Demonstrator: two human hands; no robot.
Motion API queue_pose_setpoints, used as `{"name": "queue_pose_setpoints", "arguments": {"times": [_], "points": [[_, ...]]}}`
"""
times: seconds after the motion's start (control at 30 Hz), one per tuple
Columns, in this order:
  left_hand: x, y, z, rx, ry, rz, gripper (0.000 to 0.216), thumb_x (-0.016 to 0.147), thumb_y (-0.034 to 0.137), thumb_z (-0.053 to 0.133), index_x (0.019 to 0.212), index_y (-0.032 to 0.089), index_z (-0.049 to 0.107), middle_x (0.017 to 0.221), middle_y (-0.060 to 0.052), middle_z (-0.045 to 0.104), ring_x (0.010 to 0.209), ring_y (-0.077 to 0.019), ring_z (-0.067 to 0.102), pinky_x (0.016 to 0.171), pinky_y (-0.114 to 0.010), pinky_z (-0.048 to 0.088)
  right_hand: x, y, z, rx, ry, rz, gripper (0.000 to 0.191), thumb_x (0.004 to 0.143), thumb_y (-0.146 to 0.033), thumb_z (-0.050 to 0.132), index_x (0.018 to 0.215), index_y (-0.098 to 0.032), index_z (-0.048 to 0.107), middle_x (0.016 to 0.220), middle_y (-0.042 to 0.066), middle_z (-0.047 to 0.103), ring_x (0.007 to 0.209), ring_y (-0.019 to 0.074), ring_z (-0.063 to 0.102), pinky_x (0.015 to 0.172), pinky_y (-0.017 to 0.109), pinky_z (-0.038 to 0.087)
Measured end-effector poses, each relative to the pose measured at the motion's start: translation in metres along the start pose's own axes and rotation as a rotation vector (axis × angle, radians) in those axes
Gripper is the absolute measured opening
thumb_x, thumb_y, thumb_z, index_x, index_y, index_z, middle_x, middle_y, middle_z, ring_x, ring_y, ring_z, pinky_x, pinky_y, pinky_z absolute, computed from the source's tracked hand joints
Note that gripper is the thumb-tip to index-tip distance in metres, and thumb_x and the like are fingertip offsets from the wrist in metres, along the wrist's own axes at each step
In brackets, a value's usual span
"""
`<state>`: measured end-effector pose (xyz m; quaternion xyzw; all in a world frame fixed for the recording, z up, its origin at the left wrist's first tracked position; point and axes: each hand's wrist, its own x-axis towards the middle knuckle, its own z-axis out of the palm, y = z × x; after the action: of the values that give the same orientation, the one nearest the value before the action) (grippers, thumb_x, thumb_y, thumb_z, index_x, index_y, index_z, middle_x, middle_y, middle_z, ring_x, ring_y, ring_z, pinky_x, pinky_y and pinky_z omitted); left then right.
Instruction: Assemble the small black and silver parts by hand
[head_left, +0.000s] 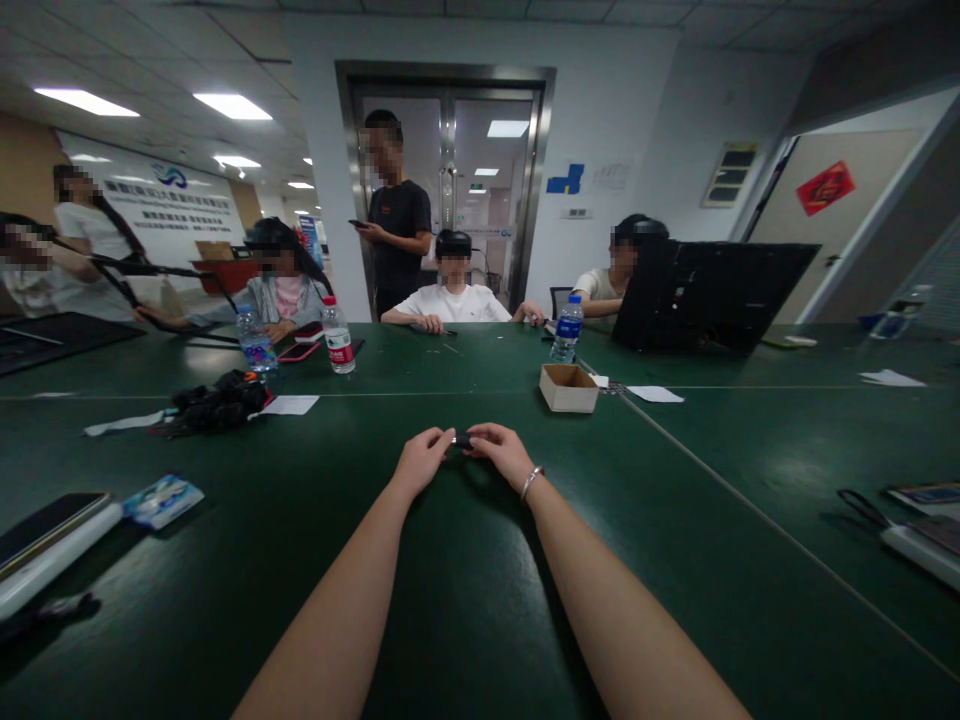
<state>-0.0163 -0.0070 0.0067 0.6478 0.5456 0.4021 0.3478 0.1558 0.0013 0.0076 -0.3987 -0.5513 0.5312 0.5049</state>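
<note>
Both my arms reach forward over the green table (pixel 457 560). Between my hands, just above or on the tabletop, is a small dark object (pixel 463 440) with a lighter, shiny left end; its exact kind is too small to make out. The fingertips of my left hand (pixel 425 460) are closed on its left end. My right hand (pixel 504 453), with a silver bracelet (pixel 532 484) at the wrist, pinches its right end. Beyond my right hand stands an open cardboard box (pixel 568 392), its inside mostly hidden.
Left lie a bundle of black items (pixel 217 402), a blue-white packet (pixel 163 501) and a phone (pixel 49 525). Farther back stand water bottles (pixel 337 338) (pixel 567 330) and a black monitor (pixel 712 295). Several people sit or stand around; one in white (pixel 457 300) sits opposite.
</note>
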Motion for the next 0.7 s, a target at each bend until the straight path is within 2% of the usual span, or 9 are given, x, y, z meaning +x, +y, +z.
{"name": "queue_pose_setpoints", "arguments": {"times": [0.1,0.53,0.63,0.7], "points": [[-0.0001,0.0,-0.0003,-0.044,-0.02,0.015,0.037,0.074,0.054,0.048,0.082,0.021,0.06,0.077,-0.001,0.061,0.07,-0.0155,0.057,0.063,-0.026,0.042,-0.0003,0.0,0.0001,0.009,0.0,0.0,0.026,0.06,-0.025,0.071,0.083,-0.015,0.063,0.076,0.004,0.067,0.065,0.015,0.066,0.068,0.031,0.052],[0.0014,-0.0043,-0.0004,0.06,-0.006,-0.006,0.055,0.076,0.065,0.035,0.069,0.017,0.06,0.069,-0.003,0.06,0.065,-0.0162,0.054,0.059,-0.026,0.038,-0.0016,-0.0031,0.0008,-0.025,-0.023,0.005,0.024,0.062,-0.024,0.067,0.084,-0.016,0.06,0.074,0.002,0.064,0.067,0.015,0.065,0.07,0.031,0.051],[0.0,-0.0012,-0.0016,0.102,-0.008,-0.008,0.056,0.077,0.065,0.032,0.068,0.017,0.059,0.068,-0.002,0.06,0.063,-0.0158,0.053,0.059,-0.026,0.036,-0.0032,-0.0031,0.0019,-0.105,-0.037,-0.05,0.025,0.065,-0.022,0.063,0.089,-0.018,0.058,0.078,0.0,0.061,0.066,0.0132,0.063,0.067,0.029,0.051],[-0.0015,0.0019,-0.0024,0.147,-0.006,-0.001,0.057,0.078,0.065,0.031,0.066,0.017,0.058,0.067,-0.002,0.06,0.063,-0.0159,0.053,0.06,-0.026,0.035,-0.0051,-0.0031,0.0044,-0.266,-0.052,-0.121,0.026,0.066,-0.021,0.062,0.092,-0.02,0.058,0.079,-0.001,0.059,0.065,0.0124,0.061,0.065,0.029,0.05]]}}
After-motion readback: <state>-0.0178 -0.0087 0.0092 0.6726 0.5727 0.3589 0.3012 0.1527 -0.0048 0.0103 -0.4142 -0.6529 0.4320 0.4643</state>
